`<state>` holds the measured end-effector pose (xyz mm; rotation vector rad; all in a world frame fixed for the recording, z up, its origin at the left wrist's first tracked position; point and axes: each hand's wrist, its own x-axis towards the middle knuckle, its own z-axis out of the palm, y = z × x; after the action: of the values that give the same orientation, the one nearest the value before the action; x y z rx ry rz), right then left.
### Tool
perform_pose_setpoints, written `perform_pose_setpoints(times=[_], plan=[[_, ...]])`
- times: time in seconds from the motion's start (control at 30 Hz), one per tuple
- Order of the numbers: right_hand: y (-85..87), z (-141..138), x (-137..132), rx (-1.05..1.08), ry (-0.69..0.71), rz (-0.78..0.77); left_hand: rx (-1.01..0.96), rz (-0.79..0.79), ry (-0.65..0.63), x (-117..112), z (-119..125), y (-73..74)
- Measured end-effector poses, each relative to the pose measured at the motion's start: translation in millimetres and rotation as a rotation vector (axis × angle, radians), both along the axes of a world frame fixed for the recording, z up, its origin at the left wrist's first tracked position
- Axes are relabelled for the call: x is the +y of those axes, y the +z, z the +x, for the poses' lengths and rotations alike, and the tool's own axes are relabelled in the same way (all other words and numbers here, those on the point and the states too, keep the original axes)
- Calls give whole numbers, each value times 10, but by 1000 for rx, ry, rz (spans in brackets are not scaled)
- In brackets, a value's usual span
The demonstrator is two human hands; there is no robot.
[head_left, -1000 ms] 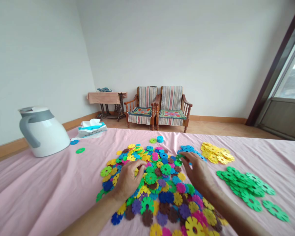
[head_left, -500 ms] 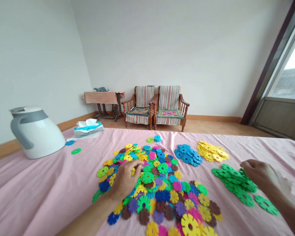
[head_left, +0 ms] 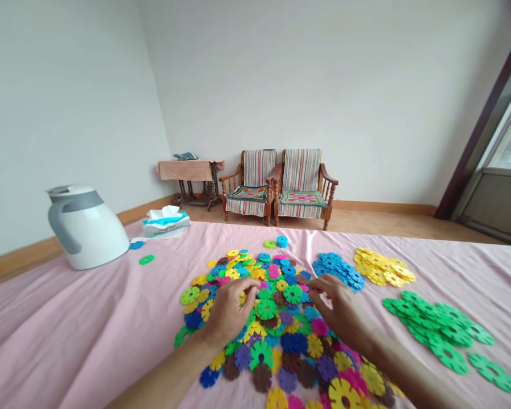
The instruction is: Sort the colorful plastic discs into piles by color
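A mixed heap of flower-shaped plastic discs (head_left: 266,309) in many colours covers the middle of the pink cloth. My left hand (head_left: 230,307) is over the heap's left side, its thumb and fingers drawn together; whatever lies between the tips is hidden. Opposite it, my right hand (head_left: 338,304) reaches over the right side with bent fingers and thumb apart, near a pink disc, with nothing visible in its grasp. Sorted by colour on the right are a blue pile (head_left: 338,271), a yellow pile (head_left: 383,267) and a green pile (head_left: 436,321).
A white and grey jug (head_left: 96,233) stands at left beside a tissue pack (head_left: 166,221). A small light-blue stack (head_left: 281,241) and a lime disc (head_left: 269,244) sit behind the heap. Two wooden armchairs (head_left: 301,176) and a cloth-covered stand (head_left: 185,170) are by the wall.
My right hand has moved left from above the green pile to the mixed heap. My left hand keeps its place over the heap. The view has turned slightly left.
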<state>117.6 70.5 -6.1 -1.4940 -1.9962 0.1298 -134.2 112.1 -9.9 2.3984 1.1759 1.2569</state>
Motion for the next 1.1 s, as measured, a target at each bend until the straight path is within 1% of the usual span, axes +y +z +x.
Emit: perform_pose_setpoints(times=[0.07,0.1,0.13,0.2,0.3,0.37,0.53,0.67,0.77,0.87,1.0,1.1], plan=[[30,-243,14,-50,75,0,7,2,0,1,-1,-4],[44,-331,17,-86,91,-6,11,-5,-3,1,-2,-7],[53,-396,19,-126,89,-22,15,-15,-6,1,-3,-12],[54,-466,21,-189,40,-59,16,-29,-9,0,-3,-20],[10,-466,22,-226,-26,-91,11,-33,-14,-2,-2,-29],[-37,-437,24,-236,-24,-80,11,-36,-19,-1,-3,-33],[-140,-384,27,-265,10,-6,10,-42,-21,0,-5,-34],[-150,-351,16,-200,6,71,20,-48,-25,-2,1,-23],[-124,-277,15,-117,-42,123,25,-57,-22,0,-2,-22],[-98,-130,23,-26,-119,147,28,-57,-20,6,-12,-26],[-69,186,-8,76,-227,166,28,-54,-39,19,-19,-30],[-51,502,-82,70,-311,136,36,-46,-57,27,-14,-35]])
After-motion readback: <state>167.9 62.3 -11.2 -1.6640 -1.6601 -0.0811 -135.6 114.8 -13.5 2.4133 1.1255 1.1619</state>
